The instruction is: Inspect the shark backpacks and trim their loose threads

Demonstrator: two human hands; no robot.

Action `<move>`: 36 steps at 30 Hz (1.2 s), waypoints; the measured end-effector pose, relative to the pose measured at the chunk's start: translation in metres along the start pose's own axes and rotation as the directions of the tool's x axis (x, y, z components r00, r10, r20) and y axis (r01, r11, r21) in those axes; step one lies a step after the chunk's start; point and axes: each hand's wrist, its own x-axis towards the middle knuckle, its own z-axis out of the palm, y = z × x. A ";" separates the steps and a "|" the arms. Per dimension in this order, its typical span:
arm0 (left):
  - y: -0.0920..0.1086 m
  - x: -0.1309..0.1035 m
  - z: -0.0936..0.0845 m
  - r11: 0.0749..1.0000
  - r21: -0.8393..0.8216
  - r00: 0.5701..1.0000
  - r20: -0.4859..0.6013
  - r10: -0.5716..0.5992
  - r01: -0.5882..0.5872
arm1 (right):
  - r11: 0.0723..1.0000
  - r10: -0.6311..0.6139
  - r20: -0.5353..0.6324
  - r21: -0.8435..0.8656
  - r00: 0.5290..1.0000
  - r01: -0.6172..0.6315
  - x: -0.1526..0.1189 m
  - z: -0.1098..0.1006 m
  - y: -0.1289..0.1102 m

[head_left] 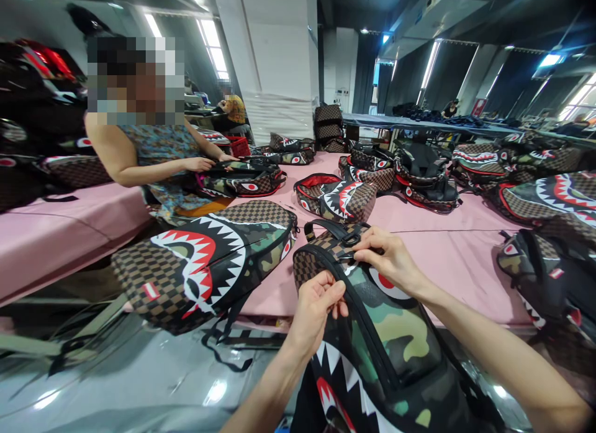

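A backpack [400, 327] with brown check, green camouflage and a printed shark mouth lies right before me, tilted over the near table edge. My left hand [321, 302] is closed in a pinch at the black zip band [367, 321] along its side. Close to the black top handle [321, 225], my right hand [388, 259] pinches with thumb and forefinger, over the check cloth by the printed eye. Whatever sits between the fingertips of either hand is too small to make out. To the left lies another shark-mouth backpack [214, 259], its straps hanging off the table.
Across the pink table [274, 284], a person [162, 153] handles another backpack [246, 179]. An unzipped backpack with red lining [335, 197] lies mid-table. Several more backpacks crowd the right, including a dark one [549, 271] at the near edge. A white pillar [270, 60] rises behind.
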 end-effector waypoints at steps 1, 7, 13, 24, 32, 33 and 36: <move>0.000 0.000 0.000 1.000 -0.001 1.000 0.000 -0.001 0.001 | 1.000 0.009 -0.008 0.007 1.000 -0.009 0.000 0.000 0.000; 0.000 -0.001 0.000 1.000 0.004 1.000 -0.012 -0.003 0.003 | 0.993 -0.037 0.029 -0.110 0.999 0.040 -0.003 0.002 -0.002; 0.000 -0.002 0.002 1.000 0.001 1.000 -0.019 -0.012 0.013 | 1.000 0.004 -0.018 -0.030 1.000 -0.005 0.000 0.000 -0.002; 0.000 -0.001 0.004 1.000 0.000 0.999 -0.033 -0.005 0.005 | 0.997 -0.050 0.129 -0.057 0.990 0.057 0.003 0.000 -0.016; -0.002 -0.001 0.006 0.999 0.004 0.998 -0.028 0.050 -0.050 | 0.910 -0.190 0.364 -0.283 0.912 0.303 0.013 0.001 -0.023; -0.003 -0.001 0.006 0.999 0.004 0.999 -0.025 0.040 -0.040 | 0.940 -0.187 0.407 -0.190 0.894 0.284 0.013 -0.003 -0.024; -0.003 0.000 0.005 1.000 0.012 1.000 -0.012 0.015 -0.015 | 0.993 -0.095 0.440 0.106 0.893 0.053 0.013 -0.015 -0.023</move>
